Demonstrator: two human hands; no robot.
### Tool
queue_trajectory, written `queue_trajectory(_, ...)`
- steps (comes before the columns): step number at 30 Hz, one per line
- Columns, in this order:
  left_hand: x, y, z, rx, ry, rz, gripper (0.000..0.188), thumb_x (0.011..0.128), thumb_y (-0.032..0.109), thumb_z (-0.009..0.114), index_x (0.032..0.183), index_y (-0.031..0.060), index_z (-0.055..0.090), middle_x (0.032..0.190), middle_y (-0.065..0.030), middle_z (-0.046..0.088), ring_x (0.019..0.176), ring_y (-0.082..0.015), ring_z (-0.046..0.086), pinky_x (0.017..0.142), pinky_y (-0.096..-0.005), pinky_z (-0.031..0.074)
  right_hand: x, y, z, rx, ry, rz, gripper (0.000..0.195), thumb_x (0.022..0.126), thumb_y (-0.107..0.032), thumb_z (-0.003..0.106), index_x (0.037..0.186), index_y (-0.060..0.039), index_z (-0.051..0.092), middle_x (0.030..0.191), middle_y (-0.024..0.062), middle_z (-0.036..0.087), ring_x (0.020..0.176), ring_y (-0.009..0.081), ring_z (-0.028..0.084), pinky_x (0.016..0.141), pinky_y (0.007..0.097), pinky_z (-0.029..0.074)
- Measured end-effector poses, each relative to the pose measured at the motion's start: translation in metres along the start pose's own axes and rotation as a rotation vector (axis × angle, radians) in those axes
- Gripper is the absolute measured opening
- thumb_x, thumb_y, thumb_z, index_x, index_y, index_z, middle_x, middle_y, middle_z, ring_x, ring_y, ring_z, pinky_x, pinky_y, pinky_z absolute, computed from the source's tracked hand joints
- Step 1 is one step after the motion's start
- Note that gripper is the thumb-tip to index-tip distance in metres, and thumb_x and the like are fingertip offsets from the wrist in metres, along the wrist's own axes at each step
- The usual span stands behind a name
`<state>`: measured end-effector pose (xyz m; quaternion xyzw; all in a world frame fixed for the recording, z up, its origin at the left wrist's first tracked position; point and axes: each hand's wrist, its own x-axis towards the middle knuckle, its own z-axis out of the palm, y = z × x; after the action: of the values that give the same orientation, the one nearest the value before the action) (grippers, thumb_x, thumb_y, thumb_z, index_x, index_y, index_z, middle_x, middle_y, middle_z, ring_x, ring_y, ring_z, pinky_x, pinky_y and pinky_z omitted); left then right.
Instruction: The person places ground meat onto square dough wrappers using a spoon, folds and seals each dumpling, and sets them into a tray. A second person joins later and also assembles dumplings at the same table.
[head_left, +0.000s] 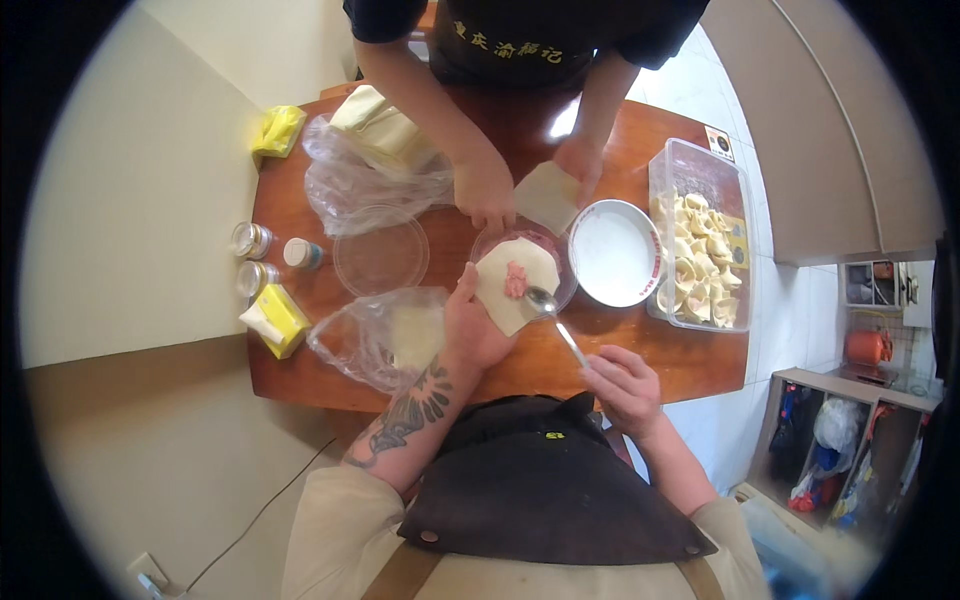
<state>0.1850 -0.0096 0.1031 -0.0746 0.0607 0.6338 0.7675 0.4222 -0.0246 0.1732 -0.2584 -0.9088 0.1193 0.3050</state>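
My left hand (480, 330) holds a flat dough wrapper (499, 259) across the palm and fingers. A lump of pink minced filling (516, 280) lies on the middle of the wrapper. In my right hand (624, 386) is a metal spoon (568, 341) held by its handle, its bowl over the wrapper just right of the filling. Beneath the wrapper stands a clear round bowl of minced meat (551, 238), partly hidden by it. Left of my wrist, a thin plastic bag (356, 341) holds pale wrappers (418, 337).
Across the wooden table (450, 225) a person holds another wrapper (546, 196). A white bowl (615, 253) stands right, beside a clear plastic box of folded dumplings (701, 255). Leftward are a clear round lid (381, 251), jars (251, 240), a tissue pack (277, 321) and bagged wrappers (382, 127).
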Motion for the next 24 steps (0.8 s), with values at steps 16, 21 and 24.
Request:
queue_trajectory(16,-0.011,-0.018,-0.014,0.237,0.095,-0.202,0.057,0.101,0.041,0.035,0.142,0.0015,0.034,0.141,-0.0168,0.044,0.13,-0.0347,0.043,0.11,-0.0514,0.032,0.008,0.026,0.004,0.847,0.416,0.853,0.023,0.098,-0.014,0.053,0.104,0.0056,0.063,0.09,0.0125,0.069,0.081,0.0171,0.064,0.075,0.0303,0.051)
queue_trajectory(21,-0.021,-0.015,-0.016,0.248,0.138,-0.207,0.058,0.1,0.04,0.036,0.143,0.0014,0.032,0.144,-0.0171,0.042,0.131,-0.0357,0.042,0.111,-0.0519,0.031,0.006,0.039,-0.016,1.12,0.581,0.981,0.026,0.099,-0.02,0.052,0.106,0.003,0.061,0.086,0.0115,0.066,0.079,0.0184,0.063,0.073,0.0318,0.052)
queue_trajectory(24,-0.023,-0.014,-0.018,0.221,0.156,-0.201,0.057,0.1,0.038,0.036,0.142,0.0004,0.033,0.143,-0.0176,0.041,0.131,-0.0356,0.042,0.111,-0.0524,0.032,0.006,0.039,-0.025,1.174,0.691,1.036,0.031,0.102,-0.028,0.046,0.104,-0.001,0.06,0.082,0.008,0.063,0.074,0.0158,0.058,0.071,0.0307,0.049)
